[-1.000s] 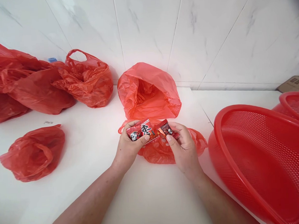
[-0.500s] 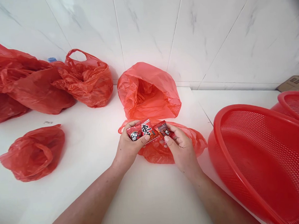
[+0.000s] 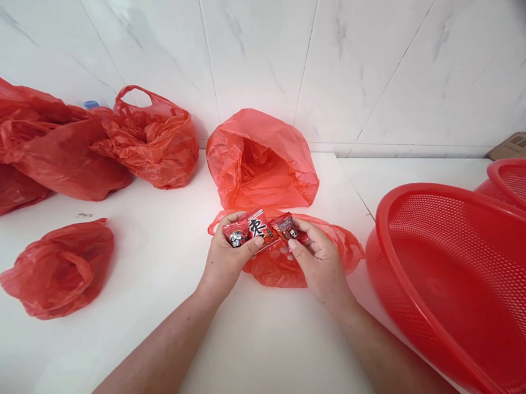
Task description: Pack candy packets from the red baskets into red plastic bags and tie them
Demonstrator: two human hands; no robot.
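My left hand (image 3: 231, 252) is closed around small red snack packets (image 3: 258, 226), thumb on top; one carries a large dark character on white. Between the thumb and fingers of my right hand (image 3: 317, 253) is a smaller dark-red snack packet (image 3: 286, 226), its edge against the others. Both hands are above a flattened red plastic bag (image 3: 276, 272) lying on the white table (image 3: 272, 339). Just behind it, another red plastic bag (image 3: 284, 187) lies with its mouth spread toward me.
Several filled red bags (image 3: 73, 158) stand along the tiled wall at the left. A crumpled red bag (image 3: 58, 272) lies nearer on that side. At right are a large red perforated basket (image 3: 447, 293), a second basket (image 3: 520, 175) and a cardboard box (image 3: 518, 145).
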